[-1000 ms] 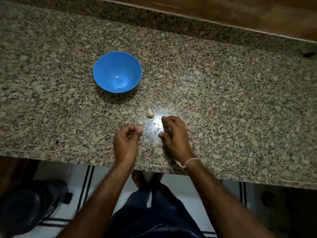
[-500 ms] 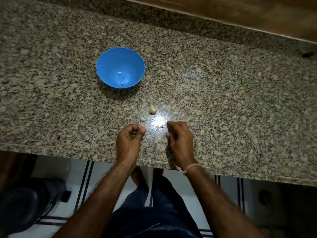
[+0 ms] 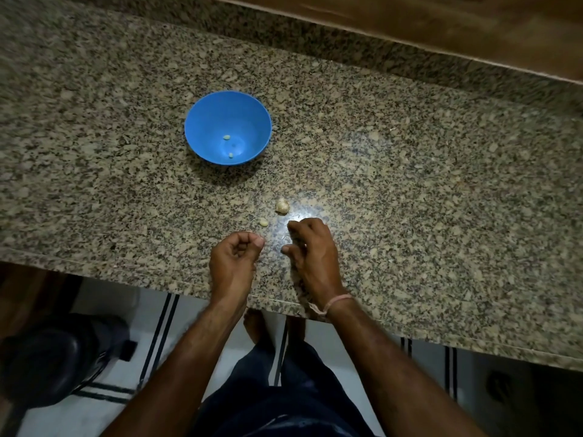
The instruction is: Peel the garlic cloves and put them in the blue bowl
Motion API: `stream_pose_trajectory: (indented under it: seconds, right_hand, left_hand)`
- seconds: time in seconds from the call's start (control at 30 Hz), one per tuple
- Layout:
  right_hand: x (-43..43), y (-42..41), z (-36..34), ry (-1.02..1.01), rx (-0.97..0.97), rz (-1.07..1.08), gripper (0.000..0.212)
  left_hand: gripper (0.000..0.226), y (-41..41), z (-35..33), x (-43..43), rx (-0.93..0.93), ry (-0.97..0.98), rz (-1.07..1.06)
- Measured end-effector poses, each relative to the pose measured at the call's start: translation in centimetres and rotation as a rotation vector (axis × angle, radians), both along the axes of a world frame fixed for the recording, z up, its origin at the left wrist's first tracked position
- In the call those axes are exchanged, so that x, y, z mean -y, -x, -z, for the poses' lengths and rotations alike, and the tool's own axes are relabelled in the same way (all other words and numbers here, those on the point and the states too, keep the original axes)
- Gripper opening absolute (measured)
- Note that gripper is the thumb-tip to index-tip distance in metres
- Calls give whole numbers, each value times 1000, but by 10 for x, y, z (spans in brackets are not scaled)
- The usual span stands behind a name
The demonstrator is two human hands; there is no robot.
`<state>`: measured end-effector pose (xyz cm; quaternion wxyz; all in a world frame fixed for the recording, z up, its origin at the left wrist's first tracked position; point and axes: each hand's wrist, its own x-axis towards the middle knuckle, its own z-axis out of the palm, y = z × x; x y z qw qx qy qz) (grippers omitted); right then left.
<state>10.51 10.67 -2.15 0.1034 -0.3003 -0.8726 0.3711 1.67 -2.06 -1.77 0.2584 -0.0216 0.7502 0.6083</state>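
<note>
Cloves [image 3: 226,137], 2, sit in the blue bowl [image 3: 202,121]; left hand [image 3: 235,260] and right hand [image 3: 310,250] curl over the counter [image 3: 410,184], contents unclear.

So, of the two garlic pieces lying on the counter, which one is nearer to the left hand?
The smaller piece, just beyond the left hand. The larger piece lies farther back, toward the right hand.

The bowl [image 3: 202,127] is bright blue, and the cloves [image 3: 226,137] in it are pale cream. The tabletop [image 3: 410,184] is granite speckled grey, black and beige, with a brown wooden strip [image 3: 441,20] behind it. The floor [image 3: 151,367] is white with paired black stripes, the wristband [image 3: 339,300] is pink and the trousers [image 3: 284,398] are dark blue.
</note>
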Motion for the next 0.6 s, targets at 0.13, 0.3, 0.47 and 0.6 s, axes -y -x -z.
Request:
stream_pose_trajectory:
  seconds: [0.13, 0.3, 0.47, 0.6]
  right_hand:
    - [-4, 12, 2, -50, -72, -29, 17]
    - [-10, 17, -1, -198, -8, -109, 14]
    - [-18, 20, 4, -401, 80, -242, 14]
    - [-8, 6, -5, -311, 154, -270, 16]
  left_hand:
    - [6, -3, -1, -5, -3, 0, -36]
    - [5, -6, -2, -7, -12, 5, -74]
    - [7, -11, -5, -9, 6, -2, -120]
    - [5, -17, -9, -3, 26, -4, -165]
